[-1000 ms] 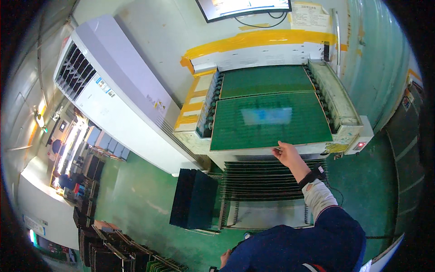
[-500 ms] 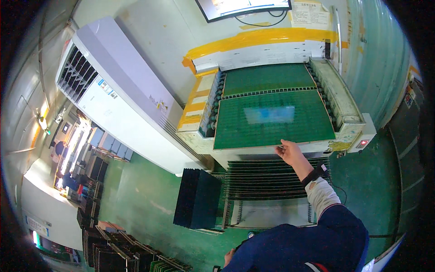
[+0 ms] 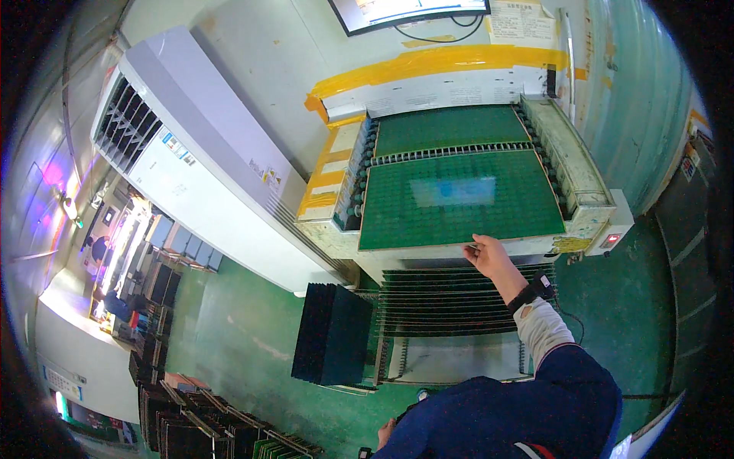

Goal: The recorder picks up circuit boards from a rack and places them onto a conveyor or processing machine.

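A green circuit board panel (image 3: 459, 218) lies flat at the front of a roller conveyor, with light glinting off its middle. My right hand (image 3: 492, 258) is at its front edge, thumb over the rim and fingers curled below, pinching it. Behind it lies a second green panel (image 3: 451, 126), and a strip of rollers (image 3: 451, 154) shows between the two. Low in the picture, my left hand (image 3: 386, 434) is only partly visible beside my dark blue sleeve; its fingers are hidden.
Below the conveyor stands a rack (image 3: 451, 302) of dark panels in slots. Left of it is an upright dark stack (image 3: 329, 333). A tall white air conditioner (image 3: 222, 199) leans into view at left. More racked panels (image 3: 199, 421) stand at lower left. A screen (image 3: 413, 11) hangs above.
The roller strip between the two panels looks slightly wider, the rear panel sitting a little farther back. My right hand stays at the front panel's edge.
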`<state>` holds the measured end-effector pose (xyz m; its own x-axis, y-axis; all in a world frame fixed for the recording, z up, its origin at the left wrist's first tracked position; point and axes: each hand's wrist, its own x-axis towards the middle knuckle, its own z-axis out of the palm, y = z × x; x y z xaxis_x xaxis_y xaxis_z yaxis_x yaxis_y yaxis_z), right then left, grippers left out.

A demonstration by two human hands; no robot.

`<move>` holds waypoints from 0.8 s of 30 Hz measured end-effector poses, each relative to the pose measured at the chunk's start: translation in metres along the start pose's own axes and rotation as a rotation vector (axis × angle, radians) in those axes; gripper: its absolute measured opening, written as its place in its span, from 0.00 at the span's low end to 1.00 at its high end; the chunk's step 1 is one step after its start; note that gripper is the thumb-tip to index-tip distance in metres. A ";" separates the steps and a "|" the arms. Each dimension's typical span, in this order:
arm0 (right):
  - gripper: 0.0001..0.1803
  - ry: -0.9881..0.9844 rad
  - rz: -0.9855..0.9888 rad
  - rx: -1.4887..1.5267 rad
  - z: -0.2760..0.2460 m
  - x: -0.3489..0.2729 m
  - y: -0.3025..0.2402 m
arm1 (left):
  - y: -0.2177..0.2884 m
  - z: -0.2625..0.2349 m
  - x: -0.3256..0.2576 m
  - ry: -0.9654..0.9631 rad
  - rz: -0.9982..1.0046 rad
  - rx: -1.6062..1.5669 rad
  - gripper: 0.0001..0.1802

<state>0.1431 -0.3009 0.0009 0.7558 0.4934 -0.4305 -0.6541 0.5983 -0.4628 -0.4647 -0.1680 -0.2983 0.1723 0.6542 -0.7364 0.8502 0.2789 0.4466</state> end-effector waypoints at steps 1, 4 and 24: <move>0.09 0.001 -0.003 -0.006 -0.001 0.002 0.001 | 0.000 -0.001 0.001 0.000 -0.002 0.054 0.28; 0.10 0.001 -0.009 -0.025 -0.002 0.005 0.000 | -0.004 -0.002 0.002 -0.026 0.045 -0.049 0.27; 0.15 -0.029 -0.020 -0.126 -0.003 -0.001 -0.006 | -0.007 -0.025 0.001 -0.110 0.103 -0.065 0.25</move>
<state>0.1459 -0.3068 0.0020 0.7682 0.5012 -0.3984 -0.6359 0.5250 -0.5657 -0.4824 -0.1519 -0.2892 0.3129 0.6020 -0.7346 0.7919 0.2616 0.5517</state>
